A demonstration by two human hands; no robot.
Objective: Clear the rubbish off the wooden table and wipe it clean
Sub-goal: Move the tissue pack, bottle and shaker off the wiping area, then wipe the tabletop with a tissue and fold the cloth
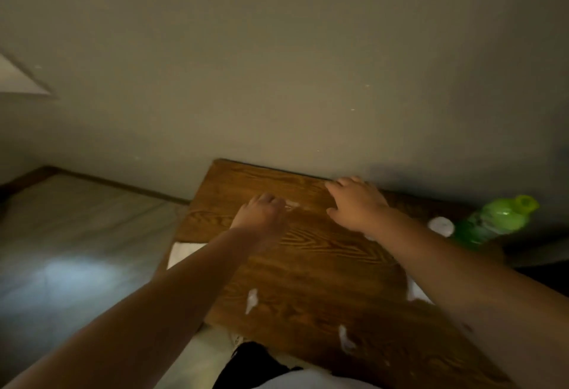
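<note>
Your left hand [261, 213] is out over the far-left part of the table [323, 268], fingers curled down, tips at a small pale scrap [292, 204] on the wood. Looks like a pinch on it, but blur is heavy; can't confirm the grip. Your right hand [357, 203] lies beside it to the right, near the table's back edge, palm down, fingers spread and fairly straight, holding nothing; fingertips reach toward the wall [277, 80].

Rubbish on table, going outward:
- white crumpled bit [251, 300], near front-left, apart from both hands.
- second white crumpled bit [345, 339], closer to you, near front edge.
- white piece [417, 291] at the right, partly hidden by your right forearm.
- white sheet or cloth [181, 254] at the table's left edge, partly under your left forearm; can't tell which.

Right end of table: small white round obj. [441, 226], just beside a green plastic bottle [495, 219] w/ yellow-green cap, tilted, against the wall.

Table back edge sits against the wall. Pale floor [77, 250] to the left. Low light, whole view soft.
</note>
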